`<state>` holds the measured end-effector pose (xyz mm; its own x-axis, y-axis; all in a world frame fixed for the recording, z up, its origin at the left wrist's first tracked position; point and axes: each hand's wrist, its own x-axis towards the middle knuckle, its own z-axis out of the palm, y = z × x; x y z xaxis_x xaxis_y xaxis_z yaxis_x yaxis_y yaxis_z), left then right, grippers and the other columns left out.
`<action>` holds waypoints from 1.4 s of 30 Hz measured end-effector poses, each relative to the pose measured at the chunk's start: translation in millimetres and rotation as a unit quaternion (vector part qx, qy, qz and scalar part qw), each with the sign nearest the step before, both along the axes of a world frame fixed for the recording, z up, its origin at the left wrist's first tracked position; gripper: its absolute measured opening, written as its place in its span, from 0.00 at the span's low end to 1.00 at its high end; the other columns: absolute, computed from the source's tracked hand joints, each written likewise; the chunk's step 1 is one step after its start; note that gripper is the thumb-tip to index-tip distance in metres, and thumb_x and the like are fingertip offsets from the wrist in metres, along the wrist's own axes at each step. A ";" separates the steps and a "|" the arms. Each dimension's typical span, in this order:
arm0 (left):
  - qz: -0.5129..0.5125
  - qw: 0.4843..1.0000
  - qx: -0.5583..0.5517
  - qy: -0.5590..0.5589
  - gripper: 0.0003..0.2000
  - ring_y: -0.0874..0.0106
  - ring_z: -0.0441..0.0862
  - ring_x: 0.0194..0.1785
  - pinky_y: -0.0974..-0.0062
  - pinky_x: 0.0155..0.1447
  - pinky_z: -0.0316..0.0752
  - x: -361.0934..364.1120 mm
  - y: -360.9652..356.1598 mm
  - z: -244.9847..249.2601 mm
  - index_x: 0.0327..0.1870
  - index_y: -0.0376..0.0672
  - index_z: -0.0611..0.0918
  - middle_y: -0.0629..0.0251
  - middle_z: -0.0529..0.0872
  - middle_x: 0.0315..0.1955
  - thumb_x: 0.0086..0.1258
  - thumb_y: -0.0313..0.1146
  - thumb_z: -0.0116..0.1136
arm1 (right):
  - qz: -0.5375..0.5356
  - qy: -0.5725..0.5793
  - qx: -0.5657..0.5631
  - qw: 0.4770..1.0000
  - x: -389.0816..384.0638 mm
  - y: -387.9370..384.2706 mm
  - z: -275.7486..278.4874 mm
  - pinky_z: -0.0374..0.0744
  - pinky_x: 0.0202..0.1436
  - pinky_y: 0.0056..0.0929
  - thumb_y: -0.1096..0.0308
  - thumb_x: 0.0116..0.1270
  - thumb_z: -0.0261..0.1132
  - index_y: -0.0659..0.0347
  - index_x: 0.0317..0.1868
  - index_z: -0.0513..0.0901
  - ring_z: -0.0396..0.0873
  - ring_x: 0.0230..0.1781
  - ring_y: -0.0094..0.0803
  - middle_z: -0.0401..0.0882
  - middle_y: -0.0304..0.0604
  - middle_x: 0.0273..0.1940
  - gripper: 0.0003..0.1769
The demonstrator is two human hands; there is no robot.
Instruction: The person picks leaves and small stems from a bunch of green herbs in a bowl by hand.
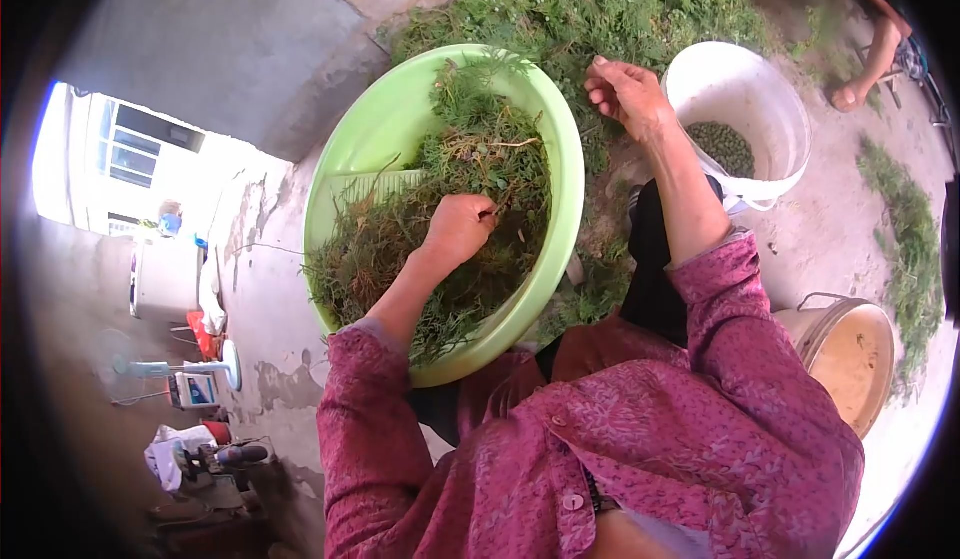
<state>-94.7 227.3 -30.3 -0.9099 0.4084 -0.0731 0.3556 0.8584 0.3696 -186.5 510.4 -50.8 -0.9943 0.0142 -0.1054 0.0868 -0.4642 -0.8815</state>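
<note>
The left grip [460, 229] is closed at the plants [380, 229] in the green basin [572, 154]; whether a stem is held cannot be told. A brown twig [512, 143] is seen at its one o'clock, long axis nine-to-three, nearer to it than to the right grip [630, 97] at two o'clock, which is bent, closure unclear. Toward three o'clock from there, a white bucket [775, 109] is placed.

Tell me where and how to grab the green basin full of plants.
Take the basin by its rim, ideally coming from both left and right sides. It looks broad enough to curl around; it's bare on the right, while plants spill over the lower left, so grip higher there.
</note>
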 end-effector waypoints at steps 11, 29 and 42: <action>0.026 0.998 0.016 0.052 0.08 0.53 0.78 0.32 0.64 0.37 0.73 -3.4 3.2 -31.7 0.28 0.38 0.79 0.52 0.80 0.26 0.48 0.29 0.64 | -0.009 0.007 0.025 1.000 -3.4 1.0 5.1 0.71 0.22 0.15 0.61 0.64 0.62 0.63 0.32 0.79 0.73 0.21 0.18 0.78 0.37 0.26 0.12; 0.276 0.809 0.425 -0.298 0.06 0.76 0.76 0.27 0.77 0.34 0.73 -12.3 -33.7 10.2 0.39 0.41 0.77 0.65 0.80 0.27 0.62 0.28 0.56 | 0.010 -0.005 -0.003 1.000 -8.4 -9.4 6.8 0.72 0.21 0.14 0.61 0.64 0.62 0.61 0.32 0.79 0.74 0.21 0.16 0.79 0.36 0.25 0.11; 0.179 0.962 0.177 -0.104 0.08 0.75 0.73 0.22 0.76 0.28 0.69 -21.5 -31.7 -27.0 0.30 0.38 0.79 0.68 0.78 0.20 0.52 0.30 0.65 | 0.020 -0.008 0.038 0.999 -15.5 -12.3 6.2 0.72 0.22 0.14 0.61 0.65 0.61 0.63 0.35 0.78 0.72 0.21 0.16 0.78 0.36 0.26 0.12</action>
